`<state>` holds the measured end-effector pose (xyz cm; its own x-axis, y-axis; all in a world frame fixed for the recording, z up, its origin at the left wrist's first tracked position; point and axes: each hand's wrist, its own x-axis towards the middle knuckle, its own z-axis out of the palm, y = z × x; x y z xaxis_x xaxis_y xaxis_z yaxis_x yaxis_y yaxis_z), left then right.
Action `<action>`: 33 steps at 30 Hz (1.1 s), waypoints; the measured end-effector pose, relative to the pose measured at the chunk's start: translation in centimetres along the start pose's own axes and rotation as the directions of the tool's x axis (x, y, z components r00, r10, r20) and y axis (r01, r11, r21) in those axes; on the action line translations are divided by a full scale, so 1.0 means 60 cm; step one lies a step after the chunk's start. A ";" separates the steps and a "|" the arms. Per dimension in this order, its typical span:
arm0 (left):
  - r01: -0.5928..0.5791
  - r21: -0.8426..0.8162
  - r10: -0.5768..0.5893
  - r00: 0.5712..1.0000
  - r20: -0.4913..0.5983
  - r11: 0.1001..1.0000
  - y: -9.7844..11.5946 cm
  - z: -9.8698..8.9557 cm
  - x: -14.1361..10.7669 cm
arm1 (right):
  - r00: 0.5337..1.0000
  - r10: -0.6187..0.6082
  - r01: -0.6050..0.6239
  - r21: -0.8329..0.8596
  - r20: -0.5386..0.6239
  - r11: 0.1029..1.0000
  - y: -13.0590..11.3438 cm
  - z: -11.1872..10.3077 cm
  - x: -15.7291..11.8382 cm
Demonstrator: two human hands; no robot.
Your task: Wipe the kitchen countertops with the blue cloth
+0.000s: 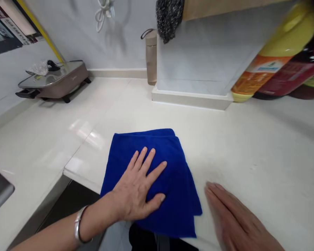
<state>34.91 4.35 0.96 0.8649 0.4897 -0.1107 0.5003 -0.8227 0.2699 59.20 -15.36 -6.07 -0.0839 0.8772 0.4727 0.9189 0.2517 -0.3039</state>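
A blue cloth (170,181), folded in layers, lies on the white countertop and hangs a little past its front edge. My left hand (140,184) rests flat on top of the cloth, palm down with the fingers spread. A silver bangle circles that wrist. To the right of the cloth, my right hand (235,216) is low over the counter, apart from the fabric. Its fingers are stretched out close together, slightly blurred by motion, and nothing shows in them.
A lidded electric pan (60,82) stands at the back left. Behind the cloth are a beige water bottle (151,59) and a boxed-in wall corner (191,99). Large yellow-capped and dark bottles, including a yellow bottle (274,52), stand at right. A sink edge (2,191) shows at left.
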 end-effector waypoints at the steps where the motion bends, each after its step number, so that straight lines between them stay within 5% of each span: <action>1: 0.011 0.022 -0.010 1.000 -0.019 1.000 0.005 0.005 0.001 | 1.000 0.001 -0.001 0.003 -0.026 1.000 -0.002 0.000 0.002; 5: 0.066 0.076 -0.057 0.992 -0.111 0.995 0.064 0.035 0.026 | 0.987 0.073 -0.069 0.034 -0.146 0.997 -0.020 -0.001 0.019; 9: 0.011 0.114 -0.001 0.996 -0.085 0.993 0.186 0.075 0.094 | 0.970 0.110 -0.088 0.108 -0.217 0.990 -0.003 -0.008 0.019; 13: -0.086 0.176 0.087 0.996 -0.002 0.981 0.296 0.101 0.145 | 0.977 0.150 -0.161 -0.063 -0.150 0.985 0.052 -0.025 -0.026; 16: -0.105 0.184 0.108 0.994 -0.008 0.977 0.333 0.111 0.146 | 0.964 0.190 -0.212 -0.107 -0.184 0.971 0.068 -0.041 -0.069; 22: -0.160 0.166 0.171 0.984 -0.057 0.973 0.335 0.119 0.100 | 0.952 0.187 -0.224 -0.133 -0.243 0.966 0.055 -0.076 -0.107; 27: -0.268 0.142 0.280 0.957 -0.074 0.953 0.270 0.103 0.064 | 0.970 0.214 -0.243 -0.392 -0.116 0.887 0.047 -0.087 -0.085; 33: -0.239 0.150 0.255 0.962 -0.096 0.959 0.212 0.082 0.123 | 0.992 0.127 -0.125 -0.362 -0.020 0.924 0.109 -0.049 -0.052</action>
<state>47.88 -3.90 -1.12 0.9557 0.2892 0.0538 0.2794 -0.9496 0.1419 66.61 -17.62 -7.10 0.0408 0.8938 0.4466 0.9989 -0.0254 -0.0403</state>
